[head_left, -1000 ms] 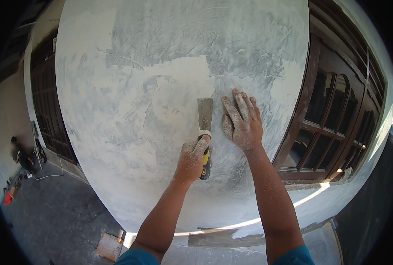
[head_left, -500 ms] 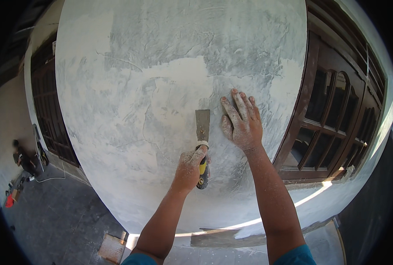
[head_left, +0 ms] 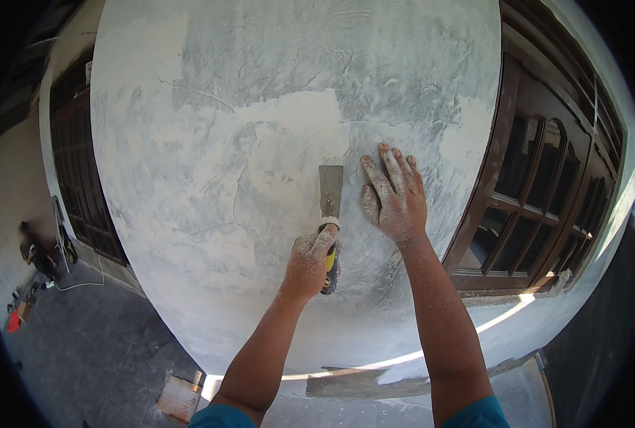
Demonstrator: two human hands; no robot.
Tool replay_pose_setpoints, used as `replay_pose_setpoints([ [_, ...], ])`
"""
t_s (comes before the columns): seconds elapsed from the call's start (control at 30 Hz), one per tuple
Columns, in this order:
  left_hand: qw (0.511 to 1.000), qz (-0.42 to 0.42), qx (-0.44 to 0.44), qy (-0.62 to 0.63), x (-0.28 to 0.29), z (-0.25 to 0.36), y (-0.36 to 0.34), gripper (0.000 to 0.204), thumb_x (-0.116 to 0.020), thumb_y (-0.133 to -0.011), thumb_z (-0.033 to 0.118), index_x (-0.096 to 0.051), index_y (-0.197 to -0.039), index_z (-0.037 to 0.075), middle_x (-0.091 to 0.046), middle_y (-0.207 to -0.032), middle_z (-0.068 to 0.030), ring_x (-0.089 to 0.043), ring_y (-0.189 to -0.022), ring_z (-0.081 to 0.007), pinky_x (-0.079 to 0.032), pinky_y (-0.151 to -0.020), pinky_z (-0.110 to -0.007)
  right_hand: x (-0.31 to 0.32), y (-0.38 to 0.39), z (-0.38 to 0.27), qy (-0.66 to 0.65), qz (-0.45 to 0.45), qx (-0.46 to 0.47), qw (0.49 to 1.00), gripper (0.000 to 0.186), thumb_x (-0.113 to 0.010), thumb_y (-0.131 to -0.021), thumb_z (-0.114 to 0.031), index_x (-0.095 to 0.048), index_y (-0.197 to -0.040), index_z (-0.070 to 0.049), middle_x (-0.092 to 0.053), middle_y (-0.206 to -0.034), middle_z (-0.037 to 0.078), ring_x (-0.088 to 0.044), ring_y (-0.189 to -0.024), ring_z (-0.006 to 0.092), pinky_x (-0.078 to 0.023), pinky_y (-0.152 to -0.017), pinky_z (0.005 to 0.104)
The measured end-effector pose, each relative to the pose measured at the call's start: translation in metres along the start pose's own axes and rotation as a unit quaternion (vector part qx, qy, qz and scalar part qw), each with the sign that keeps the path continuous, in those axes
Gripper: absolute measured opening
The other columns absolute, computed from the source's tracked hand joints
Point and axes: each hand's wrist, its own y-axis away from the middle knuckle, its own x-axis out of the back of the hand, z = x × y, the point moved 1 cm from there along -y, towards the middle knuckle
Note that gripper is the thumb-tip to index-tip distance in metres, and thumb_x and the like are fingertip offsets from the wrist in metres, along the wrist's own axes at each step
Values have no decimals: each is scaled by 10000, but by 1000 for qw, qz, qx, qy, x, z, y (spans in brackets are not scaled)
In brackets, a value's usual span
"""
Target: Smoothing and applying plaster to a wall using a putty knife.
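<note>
A grey plastered wall with lighter patches fills the middle of the view. My left hand, dusted white, grips the black and yellow handle of a putty knife. Its flat metal blade points up and lies against the wall. My right hand rests flat on the wall just right of the blade, fingers spread and pointing up, holding nothing.
A dark wooden door with glass panes stands to the right of the wall. Another dark door is at the left. Tools and a cable lie on the dark floor at lower left. A small board lies by the wall's foot.
My left hand has slid the putty knife a little down the wall and back up, keeping the blade on the plaster. My right hand has stayed pressed in place.
</note>
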Motion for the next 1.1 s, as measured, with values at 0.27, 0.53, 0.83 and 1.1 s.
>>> replay_pose_setpoints([
  [0.27,990,-9,-91,-110,13,2,-6,363,-487,-1026,316,-609,-901,-3,-605,-719,-77,-593,-528,-162,-505,-524,-320,-2,-1,-1,-4,2,1,1000,455,-660,-831,-197,-638,-1286,-189,-539,-1419,108,-541,-1272,295,-364,-1120,473],
  [0.53,999,28,34,21,12,10,5,446,-580,-949,448,-610,-784,34,-567,-636,-48,-563,-490,-159,-444,-484,-300,-5,3,1,-3,3,4,1000,456,-663,-830,-197,-637,-1286,-182,-536,-1423,112,-535,-1279,297,-366,-1116,473],
  [0.83,998,12,50,25,17,4,14,468,-576,-949,460,-610,-766,31,-568,-634,-65,-571,-488,-169,-447,-483,-302,-4,3,2,4,-2,0,1000,458,-661,-826,-194,-638,-1284,-184,-529,-1430,103,-525,-1287,295,-362,-1120,469],
  [1.1,999,10,36,-27,22,-8,11,440,-528,-989,408,-612,-789,24,-567,-643,-76,-574,-519,-173,-466,-527,-321,-1,2,1,18,-10,-1,1000,462,-659,-829,-195,-635,-1290,-191,-522,-1439,101,-515,-1299,291,-363,-1119,469],
])
